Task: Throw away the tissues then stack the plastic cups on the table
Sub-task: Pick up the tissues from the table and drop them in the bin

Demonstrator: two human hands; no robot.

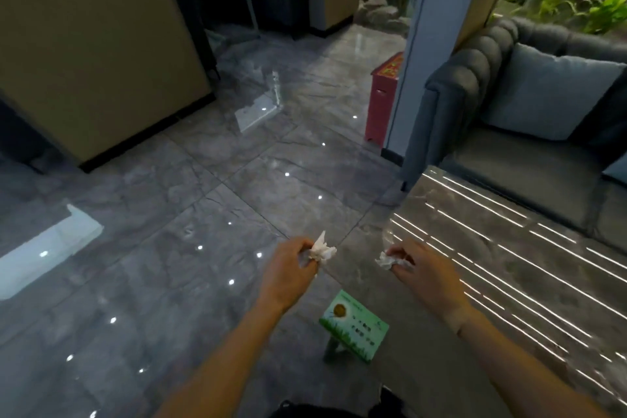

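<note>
A green-and-white tissue box (pixel 354 327) sits at the counter (pixel 509 248) edge; its contents cannot be seen. The left hand (pixel 288 268) pinches a crumpled tissue (pixel 322 251) over the floor (pixel 169 214). The right hand (pixel 420 268) pinches a second tissue (pixel 386 261) above the counter corner.

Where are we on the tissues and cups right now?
Done: both tissues look picked up. In hand: the left hand pinches one crumpled white tissue, and the right hand pinches another crumpled white tissue, beside the grey marble table. Left: binning both, though no bin is clearly visible, then stacking the cups, which are out of view.
</note>
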